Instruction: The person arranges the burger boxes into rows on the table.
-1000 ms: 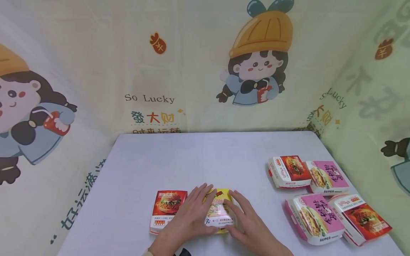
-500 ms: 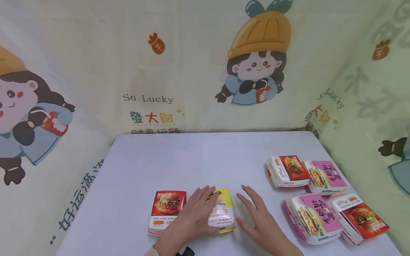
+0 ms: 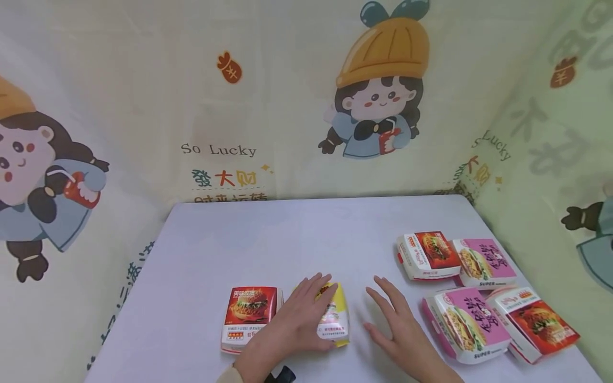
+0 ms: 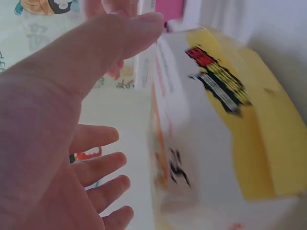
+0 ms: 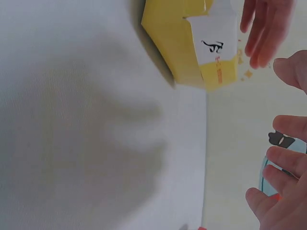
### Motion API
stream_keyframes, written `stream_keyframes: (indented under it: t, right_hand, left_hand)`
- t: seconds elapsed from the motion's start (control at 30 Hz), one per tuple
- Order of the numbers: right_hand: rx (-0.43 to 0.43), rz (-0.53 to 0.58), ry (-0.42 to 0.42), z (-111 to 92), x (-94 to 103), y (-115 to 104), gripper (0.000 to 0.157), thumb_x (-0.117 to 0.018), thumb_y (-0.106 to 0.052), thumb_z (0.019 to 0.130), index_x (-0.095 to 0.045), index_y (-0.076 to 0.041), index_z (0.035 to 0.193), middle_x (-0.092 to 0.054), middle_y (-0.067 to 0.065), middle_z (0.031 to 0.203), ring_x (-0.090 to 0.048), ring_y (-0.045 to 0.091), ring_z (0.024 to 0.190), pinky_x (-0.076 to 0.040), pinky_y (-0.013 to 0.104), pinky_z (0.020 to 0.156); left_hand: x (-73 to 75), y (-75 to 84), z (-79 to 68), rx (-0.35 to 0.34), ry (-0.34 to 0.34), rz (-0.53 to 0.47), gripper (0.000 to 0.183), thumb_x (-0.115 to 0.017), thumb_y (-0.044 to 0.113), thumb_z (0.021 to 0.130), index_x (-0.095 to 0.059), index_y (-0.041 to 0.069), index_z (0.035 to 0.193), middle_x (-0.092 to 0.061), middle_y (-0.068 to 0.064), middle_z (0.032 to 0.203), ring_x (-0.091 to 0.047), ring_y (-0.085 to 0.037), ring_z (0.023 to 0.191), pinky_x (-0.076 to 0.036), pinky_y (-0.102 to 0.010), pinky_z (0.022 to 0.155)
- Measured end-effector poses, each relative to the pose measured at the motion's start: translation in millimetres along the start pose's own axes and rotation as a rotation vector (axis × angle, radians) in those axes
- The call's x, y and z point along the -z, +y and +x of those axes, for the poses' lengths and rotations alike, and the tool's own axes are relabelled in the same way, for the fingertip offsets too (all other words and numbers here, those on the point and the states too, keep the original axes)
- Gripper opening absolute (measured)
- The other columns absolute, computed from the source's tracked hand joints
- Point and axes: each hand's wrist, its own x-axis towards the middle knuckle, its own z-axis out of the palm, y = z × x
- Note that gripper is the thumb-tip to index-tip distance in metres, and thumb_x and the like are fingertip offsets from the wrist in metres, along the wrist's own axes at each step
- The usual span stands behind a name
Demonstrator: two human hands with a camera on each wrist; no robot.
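Head view, tabletop: a smooth, pale lavender table [image 3: 268,239], its far edge running straight along the cloth behind.
Head view, backdrop: cream cloth [image 3: 292,106] on three sides, printed with a cartoon figure [image 3: 378,101] in an orange hat and "So Lucky" lettering [image 3: 218,150].
Head view, boxes: the yellow-and-white burger box [image 3: 337,325] lies near the front, partly covered by the left hand [image 3: 298,323]; a red-and-white burger box [image 3: 248,311] is just left of it, and four pink or red burger boxes [image 3: 471,322] cluster at the right.
Head view, left hand: palm down above the yellow-and-white box, fingers extended, gripping nothing.
Head view, right hand [image 3: 404,332]: apart from that box, right of it, fingers loosely spread, nothing held.
Left wrist view, left hand: four fingers separated and clear of the box; the thumb reaches close to its corner, though contact cannot be told.
Right wrist view, tabletop: a soft finger-shaped shadow [image 5: 129,158] falls across it.
Right wrist view, right hand: slightly bent fingers apart, well away from the yellow flap [image 5: 182,48].
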Motion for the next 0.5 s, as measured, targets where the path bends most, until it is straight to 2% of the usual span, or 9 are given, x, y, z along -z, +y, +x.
stream_keyframes:
  t: [0.17, 0.2, 0.37, 0.4, 0.43, 0.5]
  right_hand:
    - [-0.022, -0.017, 0.022, -3, 4.1, 6, 0.077, -0.082, -0.02, 0.078, -0.048, -0.013, 0.146, -0.04, 0.017, 0.154, -0.033, 0.03, 0.143, -0.008, 0.008, 0.119]
    - [-0.033, -0.02, 0.023, -4, 5.0, 7, 0.077, -0.083, -0.02, 0.077, -0.048, -0.013, 0.146, -0.04, 0.017, 0.154, -0.033, 0.031, 0.143, -0.013, 0.018, 0.123]
    - [-0.071, -0.041, 0.02, -9, 11.4, 13, 0.079, -0.084, -0.019, 0.076, -0.047, -0.012, 0.146, -0.038, 0.014, 0.155, -0.033, 0.029, 0.142, -0.012, 0.015, 0.122]
    - [-0.065, -0.039, 0.028, -10, 13.0, 15, 0.079, -0.084, -0.018, 0.076, -0.048, -0.011, 0.146, -0.038, 0.016, 0.154, -0.033, 0.03, 0.141, -0.013, 0.014, 0.122]
    - [-0.058, -0.039, 0.038, -10, 14.4, 17, 0.079, -0.084, -0.019, 0.076, -0.048, -0.009, 0.145, -0.039, 0.017, 0.154, -0.034, 0.03, 0.14, -0.008, 0.006, 0.118]
    - [-0.039, -0.041, 0.065, -11, 17.5, 21, 0.076, -0.083, -0.02, 0.077, -0.049, -0.006, 0.144, -0.041, 0.02, 0.151, -0.036, 0.032, 0.137, -0.008, 0.008, 0.119]
  left_hand:
    - [1.0, 8.7, 9.2, -0.045, 0.033, 0.009, 0.099, -0.079, 0.055, 0.075, -0.035, 0.016, 0.154, -0.029, -0.003, 0.162, -0.025, -0.024, 0.151, -0.024, -0.043, 0.124]
    - [0.8, 10.4, 11.2, -0.054, 0.036, 0.016, 0.099, -0.079, 0.055, 0.075, -0.034, 0.016, 0.154, -0.029, -0.003, 0.162, -0.025, -0.024, 0.152, -0.024, -0.043, 0.124]
    - [-0.4, 20.1, 22.2, -0.093, 0.026, 0.0, 0.097, -0.077, 0.054, 0.078, -0.031, 0.017, 0.155, -0.027, -0.004, 0.163, -0.023, -0.024, 0.152, -0.023, -0.043, 0.124]
    - [-0.7, 22.2, 24.5, -0.096, 0.019, -0.002, 0.097, -0.077, 0.054, 0.079, -0.031, 0.017, 0.156, -0.026, -0.003, 0.164, -0.023, -0.024, 0.153, -0.023, -0.043, 0.124]
    - [-0.9, 24.2, 26.7, -0.098, 0.013, -0.007, 0.096, -0.076, 0.054, 0.08, -0.03, 0.018, 0.156, -0.026, -0.003, 0.164, -0.022, -0.023, 0.153, -0.024, -0.043, 0.124]
    - [-1.5, 28.2, 30.7, -0.093, -0.001, -0.01, 0.096, -0.076, 0.053, 0.081, -0.029, 0.019, 0.157, -0.025, -0.001, 0.164, -0.022, -0.022, 0.153, -0.024, -0.042, 0.124]
